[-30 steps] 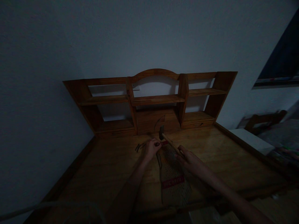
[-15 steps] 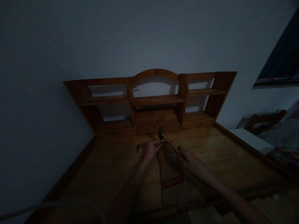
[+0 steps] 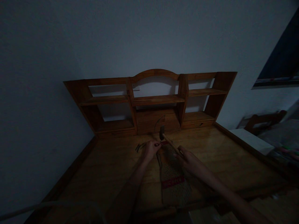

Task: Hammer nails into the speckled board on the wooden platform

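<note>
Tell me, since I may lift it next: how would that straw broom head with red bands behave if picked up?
The straw broom head with red bands fans out flat on the wooden desk, so probably light and somewhat floppy at its tips. Its bound neck near the left hand likely stays stiffer. It seems unlikely to roll.

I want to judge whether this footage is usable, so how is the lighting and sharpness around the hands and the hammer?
Head view: very dim, murky overall; the left hand and right hand are dark but discernible, the hammer shows slight softness; faint sheen on the desk; edges bow from wide-angle distortion, corners darken.
</note>
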Tool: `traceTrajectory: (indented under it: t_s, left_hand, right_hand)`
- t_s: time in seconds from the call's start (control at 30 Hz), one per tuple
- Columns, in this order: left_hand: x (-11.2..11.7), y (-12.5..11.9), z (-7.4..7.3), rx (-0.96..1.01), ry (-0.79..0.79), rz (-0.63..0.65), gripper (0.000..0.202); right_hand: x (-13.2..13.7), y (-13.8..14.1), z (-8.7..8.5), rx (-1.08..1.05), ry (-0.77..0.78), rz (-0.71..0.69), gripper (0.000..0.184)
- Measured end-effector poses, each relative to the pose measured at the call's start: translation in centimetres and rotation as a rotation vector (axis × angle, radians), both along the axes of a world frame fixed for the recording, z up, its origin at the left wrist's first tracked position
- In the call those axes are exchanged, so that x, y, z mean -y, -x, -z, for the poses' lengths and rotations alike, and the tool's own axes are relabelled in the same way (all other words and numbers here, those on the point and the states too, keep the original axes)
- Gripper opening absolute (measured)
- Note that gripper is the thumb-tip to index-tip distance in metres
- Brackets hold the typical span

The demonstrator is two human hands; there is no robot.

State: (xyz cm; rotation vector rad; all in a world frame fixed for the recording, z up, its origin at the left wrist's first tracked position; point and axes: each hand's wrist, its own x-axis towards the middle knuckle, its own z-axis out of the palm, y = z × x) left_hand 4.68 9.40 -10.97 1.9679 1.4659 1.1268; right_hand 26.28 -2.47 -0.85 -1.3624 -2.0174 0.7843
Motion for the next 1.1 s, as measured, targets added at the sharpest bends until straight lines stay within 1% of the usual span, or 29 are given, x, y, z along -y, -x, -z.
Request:
traceTrajectory:
  t_s: [0.1, 0.2, 0.3, 0.5, 0.77, 0.93, 1.1]
  left_hand:
    - [0.0, 0.0, -0.1, -0.008, 0.012, 0.015, 0.019]
    - [0.3, 0.0, -0.6, -0.034, 0.016, 0.005, 0.017]
    - [0.7, 0.1, -1.1, -0.040, 0.005, 0.024, 0.018]
    - [1.2, -0.1, -1.3, -0.079, -0.004, -0.024, 0.018]
    - [1.7, -1.1, -2.1, -0.022, -0.055, -0.078, 0.013]
    - [2.0, -1.5, -2.4, 0.035, -0.071, -0.089, 0.014]
    - [2.1, -1.3, -2.5, 0.031, -0.075, -0.102, 0.012]
  right_hand:
    - [0.2, 0.0, 0.1, -0.027, -0.004, -0.011, 0.021]
    - [0.3, 0.1, 0.1, -0.043, 0.017, -0.026, 0.022]
    - [0.4, 0.1, 0.1, -0.056, 0.014, -0.021, 0.021]
    - [0.3, -0.1, 0.2, -0.048, 0.017, -0.040, 0.018]
    - [0.6, -0.3, -0.1, -0.097, 0.010, -0.012, 0.020]
    - [0.6, -0.5, 0.0, -0.055, 0.006, 0.020, 0.022]
    - [0.6, -0.5, 0.1, -0.062, -0.012, -0.007, 0.021]
